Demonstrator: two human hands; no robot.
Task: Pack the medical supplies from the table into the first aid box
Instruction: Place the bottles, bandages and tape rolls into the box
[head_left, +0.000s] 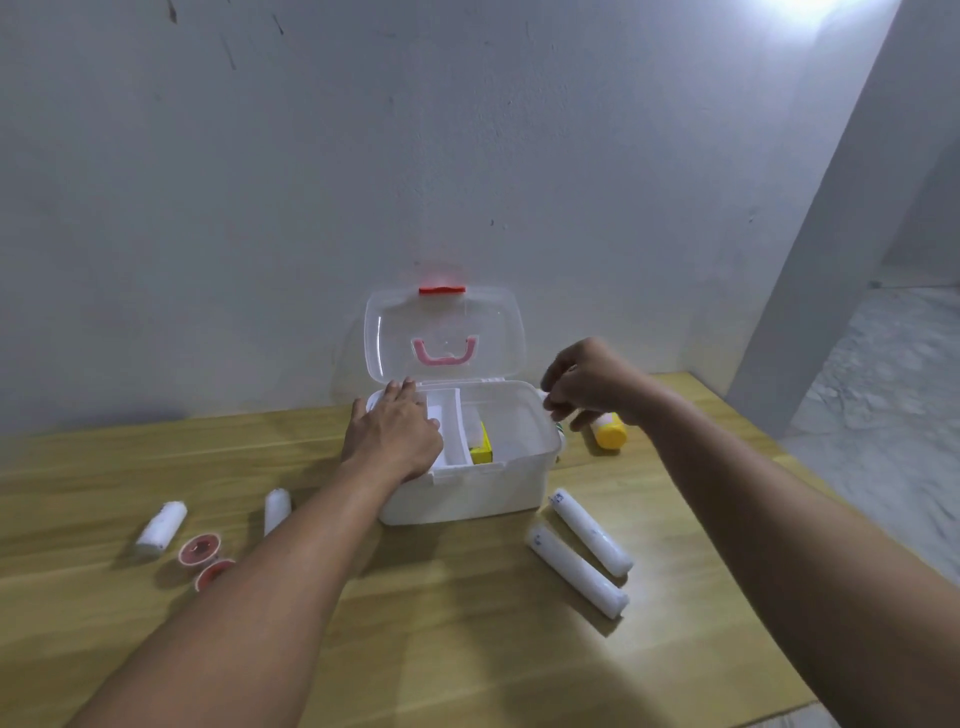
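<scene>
The white first aid box (467, 493) stands open against the wall, its clear lid (444, 332) upright with a red latch. Inside are a white inner tray (449, 436) and a yellow packet (480, 447). My left hand (395, 434) lies flat over the tray's left part, fingers spread. My right hand (587, 382) hovers by the box's right rim, fingers curled, just above a yellow-capped bottle (609, 431) lying on the table. Two long white rolls (589, 530) (574, 571) lie right of the box; two shorter rolls (161, 527) (277, 509) and two red tape rings (200, 551) (214, 571) lie left.
The wooden table (467, 649) ends at the right (779, 452), with grey floor beyond. A white wall stands directly behind the box. A small green-marked item (560, 428) peeks out at the box's right side.
</scene>
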